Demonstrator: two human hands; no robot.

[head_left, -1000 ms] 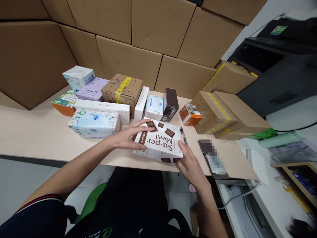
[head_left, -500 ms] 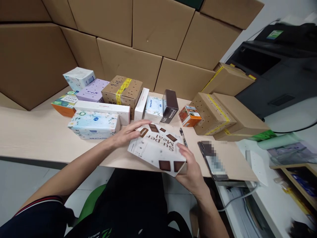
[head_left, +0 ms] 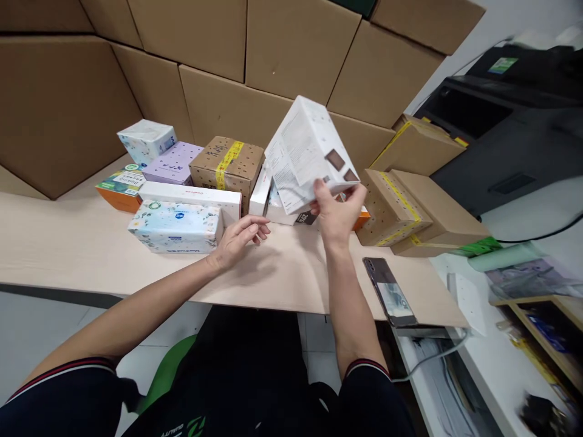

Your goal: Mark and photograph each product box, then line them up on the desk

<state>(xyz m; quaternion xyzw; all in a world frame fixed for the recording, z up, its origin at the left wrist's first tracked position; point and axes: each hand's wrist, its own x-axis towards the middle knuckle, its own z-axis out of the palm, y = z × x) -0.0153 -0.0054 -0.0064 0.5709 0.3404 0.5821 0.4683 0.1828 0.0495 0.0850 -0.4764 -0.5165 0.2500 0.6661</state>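
Observation:
My right hand point(head_left: 338, 209) grips the lower end of a white printed box point(head_left: 303, 152) with brown squares, holding it tilted above the back row of boxes. It hides most of the dark box and part of a small orange box point(head_left: 363, 218) behind it. My left hand point(head_left: 241, 240) hovers over the table with fingers loosely spread and nothing in them. Close beside it lie a pale blue floral tissue pack point(head_left: 175, 226) and a long white box point(head_left: 191, 197). Just beyond the fingers stands a narrow white box point(head_left: 260, 193).
A brown carton with yellow tape point(head_left: 226, 164), a purple box point(head_left: 172, 162) and a second tissue pack point(head_left: 146, 141) stand at the back left. Taped cartons point(head_left: 394, 206) are on the right. A phone point(head_left: 388, 291) lies near the front edge. Large cartons point(head_left: 303, 45) wall the back.
My right hand has raised the white printed box from the table's front, away from me, and tilted it up. My left hand has let go of it and sits lower.

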